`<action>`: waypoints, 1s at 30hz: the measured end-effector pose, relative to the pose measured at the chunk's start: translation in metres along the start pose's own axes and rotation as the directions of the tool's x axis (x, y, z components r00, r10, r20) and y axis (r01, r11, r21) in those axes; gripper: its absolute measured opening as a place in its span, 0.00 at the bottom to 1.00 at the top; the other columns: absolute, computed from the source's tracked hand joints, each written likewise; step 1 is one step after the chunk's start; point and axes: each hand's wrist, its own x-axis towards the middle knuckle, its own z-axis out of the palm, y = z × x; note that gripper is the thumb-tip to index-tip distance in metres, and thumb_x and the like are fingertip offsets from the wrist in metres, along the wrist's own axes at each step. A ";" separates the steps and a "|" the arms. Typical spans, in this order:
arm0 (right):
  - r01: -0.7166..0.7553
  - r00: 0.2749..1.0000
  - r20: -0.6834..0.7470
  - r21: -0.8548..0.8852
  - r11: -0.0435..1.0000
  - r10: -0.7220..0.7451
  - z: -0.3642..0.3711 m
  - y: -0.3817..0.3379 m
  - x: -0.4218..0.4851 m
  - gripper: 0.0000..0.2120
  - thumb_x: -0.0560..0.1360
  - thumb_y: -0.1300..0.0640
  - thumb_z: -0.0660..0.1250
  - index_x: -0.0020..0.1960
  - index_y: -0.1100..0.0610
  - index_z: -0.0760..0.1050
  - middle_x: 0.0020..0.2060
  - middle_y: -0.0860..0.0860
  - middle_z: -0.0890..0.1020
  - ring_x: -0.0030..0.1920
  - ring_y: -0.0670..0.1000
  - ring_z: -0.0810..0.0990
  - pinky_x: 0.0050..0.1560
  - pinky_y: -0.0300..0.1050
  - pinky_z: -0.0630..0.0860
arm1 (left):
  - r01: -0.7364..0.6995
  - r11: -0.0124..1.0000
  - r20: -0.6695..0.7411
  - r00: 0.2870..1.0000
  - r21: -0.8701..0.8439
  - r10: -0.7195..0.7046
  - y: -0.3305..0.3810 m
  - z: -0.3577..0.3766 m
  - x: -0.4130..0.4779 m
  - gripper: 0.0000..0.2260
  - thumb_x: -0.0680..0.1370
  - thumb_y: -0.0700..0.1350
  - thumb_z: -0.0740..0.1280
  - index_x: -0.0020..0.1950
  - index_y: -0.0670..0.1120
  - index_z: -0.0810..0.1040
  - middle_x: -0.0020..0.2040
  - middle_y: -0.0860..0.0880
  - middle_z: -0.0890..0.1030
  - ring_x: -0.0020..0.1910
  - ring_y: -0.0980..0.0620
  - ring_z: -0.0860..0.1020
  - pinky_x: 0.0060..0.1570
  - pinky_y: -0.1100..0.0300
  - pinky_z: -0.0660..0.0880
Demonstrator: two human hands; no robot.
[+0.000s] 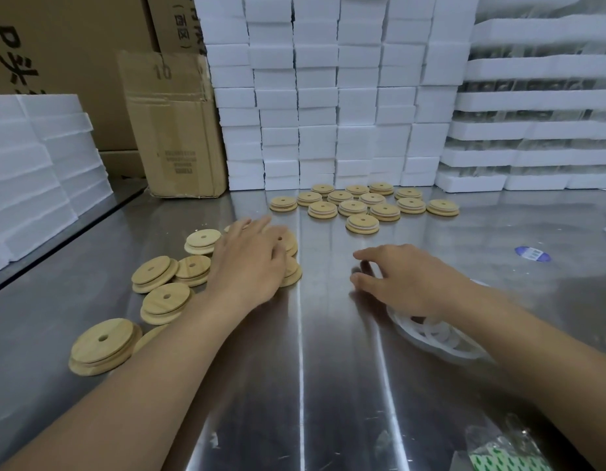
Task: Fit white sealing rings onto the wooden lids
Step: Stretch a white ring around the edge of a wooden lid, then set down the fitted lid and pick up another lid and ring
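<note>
head view, cardboard box (179,130) marked "10", left hand (250,263) over wooden lids (155,273)

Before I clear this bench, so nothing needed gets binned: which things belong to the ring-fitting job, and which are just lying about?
Job: bare wooden lids, ringed lids, white sealing rings.
Lying about: cardboard box, foam blocks, blue sticker, plastic bag.
</note>
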 end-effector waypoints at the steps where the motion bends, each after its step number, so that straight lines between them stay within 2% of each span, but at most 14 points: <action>1: 0.005 1.000 -0.007 0.026 1.000 -0.005 -0.002 0.002 0.001 0.22 0.84 0.41 0.61 0.77 0.43 0.71 0.70 0.46 0.79 0.70 0.52 0.77 0.67 0.51 0.74 | 0.011 0.999 0.069 0.998 0.046 -0.014 -0.001 0.002 -0.001 0.19 0.87 0.53 0.55 0.77 0.58 0.73 0.84 0.54 0.64 0.83 0.46 0.57 0.79 0.43 0.58; 3: 0.010 1.000 -0.006 0.088 0.996 -0.009 -0.011 0.009 0.003 0.16 0.85 0.50 0.61 0.70 0.42 0.77 0.67 0.44 0.81 0.66 0.50 0.79 0.68 0.49 0.74 | 0.029 0.996 0.115 0.993 0.084 -0.038 0.000 0.003 0.000 0.19 0.87 0.57 0.53 0.76 0.60 0.74 0.84 0.54 0.63 0.84 0.46 0.55 0.80 0.44 0.55; 4: 0.004 1.000 0.013 0.118 0.993 -0.006 -0.018 0.014 0.004 0.15 0.84 0.54 0.61 0.66 0.42 0.80 0.65 0.43 0.82 0.65 0.49 0.80 0.68 0.48 0.75 | 0.029 0.995 0.091 0.995 0.093 -0.038 0.001 0.002 0.001 0.18 0.87 0.58 0.54 0.73 0.59 0.75 0.83 0.54 0.66 0.83 0.46 0.58 0.78 0.45 0.57; 5: -0.006 0.999 0.046 0.139 0.990 -0.001 -0.025 0.019 0.004 0.15 0.83 0.57 0.62 0.61 0.41 0.82 0.62 0.42 0.83 0.63 0.47 0.80 0.68 0.48 0.75 | 0.026 0.995 0.051 0.998 0.101 -0.031 0.002 0.002 0.001 0.16 0.86 0.59 0.55 0.69 0.59 0.78 0.79 0.53 0.72 0.81 0.45 0.62 0.76 0.46 0.60; 7: -0.018 0.990 0.144 0.153 0.988 -0.004 -0.039 0.031 0.001 0.15 0.80 0.59 0.66 0.54 0.40 0.84 0.56 0.38 0.85 0.58 0.44 0.83 0.65 0.47 0.77 | 0.023 0.995 -0.020 1.000 0.100 -0.021 0.004 0.001 0.002 0.12 0.84 0.59 0.59 0.60 0.56 0.79 0.64 0.54 0.81 0.73 0.45 0.71 0.67 0.47 0.67; 10: 0.000 0.962 0.270 0.184 0.983 -0.051 -0.049 0.043 -0.003 0.10 0.77 0.55 0.72 0.51 0.40 0.86 0.50 0.38 0.87 0.56 0.42 0.84 0.67 0.49 0.77 | 0.032 0.996 -0.060 0.998 0.088 -0.027 0.005 0.000 0.002 0.10 0.82 0.58 0.64 0.57 0.56 0.79 0.51 0.53 0.83 0.61 0.45 0.77 0.55 0.49 0.69; 13: 0.004 0.956 0.283 0.234 0.972 -0.072 -0.051 0.047 -0.003 0.06 0.77 0.52 0.75 0.51 0.42 0.86 0.50 0.39 0.88 0.58 0.44 0.83 0.70 0.52 0.75 | 0.027 0.997 -0.131 0.991 0.071 -0.017 0.005 -0.001 0.003 0.09 0.80 0.55 0.68 0.59 0.56 0.79 0.54 0.53 0.82 0.57 0.45 0.79 0.52 0.50 0.70; 16: -0.021 0.953 0.297 0.257 0.966 -0.059 -0.054 0.053 -0.002 0.07 0.79 0.55 0.74 0.51 0.43 0.87 0.51 0.40 0.88 0.58 0.44 0.84 0.72 0.53 0.73 | -0.008 1.000 -0.160 0.987 0.020 0.011 0.007 -0.002 0.001 0.13 0.79 0.49 0.71 0.63 0.56 0.78 0.57 0.52 0.78 0.54 0.45 0.80 0.49 0.51 0.71; 20: -0.034 0.952 0.303 0.223 0.974 -0.036 -0.056 0.063 -0.001 0.04 0.77 0.51 0.77 0.50 0.42 0.87 0.51 0.43 0.88 0.59 0.47 0.83 0.72 0.54 0.73 | -0.068 0.982 -0.236 0.971 -0.178 0.025 0.009 -0.004 0.000 0.16 0.79 0.38 0.69 0.63 0.53 0.79 0.59 0.53 0.73 0.50 0.46 0.79 0.49 0.48 0.78; 21: -0.029 0.953 0.299 0.217 0.976 -0.038 -0.055 0.065 0.000 0.04 0.76 0.51 0.77 0.49 0.42 0.87 0.51 0.44 0.87 0.59 0.48 0.82 0.72 0.55 0.73 | -0.091 0.966 -0.261 0.965 -0.241 0.026 0.011 -0.005 0.000 0.15 0.79 0.37 0.68 0.62 0.53 0.80 0.58 0.54 0.73 0.48 0.51 0.79 0.49 0.52 0.78; 22: -0.021 0.955 0.293 0.217 0.976 -0.045 -0.054 0.066 0.001 0.04 0.75 0.51 0.78 0.48 0.42 0.87 0.51 0.45 0.87 0.59 0.50 0.82 0.71 0.56 0.73 | -0.113 0.946 -0.283 0.959 -0.305 0.023 0.014 -0.006 -0.001 0.14 0.80 0.37 0.68 0.62 0.54 0.81 0.58 0.54 0.73 0.47 0.56 0.78 0.49 0.60 0.77; 24: -0.002 0.957 0.284 0.229 0.973 -0.065 -0.051 0.068 0.003 0.03 0.75 0.52 0.78 0.47 0.44 0.87 0.50 0.47 0.87 0.58 0.53 0.83 0.71 0.58 0.74 | -0.139 0.882 -0.303 0.953 -0.451 -0.006 0.024 -0.008 -0.003 0.15 0.81 0.38 0.69 0.62 0.54 0.82 0.58 0.55 0.77 0.50 0.61 0.78 0.47 0.73 0.72; 28: 0.017 0.957 0.276 0.254 0.967 -0.089 -0.048 0.073 0.005 0.04 0.76 0.54 0.78 0.47 0.45 0.87 0.48 0.45 0.87 0.56 0.50 0.83 0.69 0.55 0.76 | -0.104 0.640 -0.200 0.977 -0.761 -0.079 0.045 -0.010 -0.008 0.19 0.77 0.35 0.74 0.62 0.54 0.82 0.50 0.55 0.84 0.47 0.61 0.81 0.44 0.72 0.77; 30: 0.018 0.955 0.282 0.260 0.966 -0.094 -0.048 0.075 0.007 0.05 0.76 0.55 0.77 0.49 0.45 0.87 0.48 0.44 0.88 0.55 0.48 0.84 0.68 0.52 0.77 | -0.079 0.616 -0.116 0.993 -0.784 -0.021 0.052 -0.006 -0.013 0.20 0.77 0.34 0.75 0.63 0.54 0.82 0.50 0.53 0.84 0.48 0.58 0.83 0.46 0.68 0.79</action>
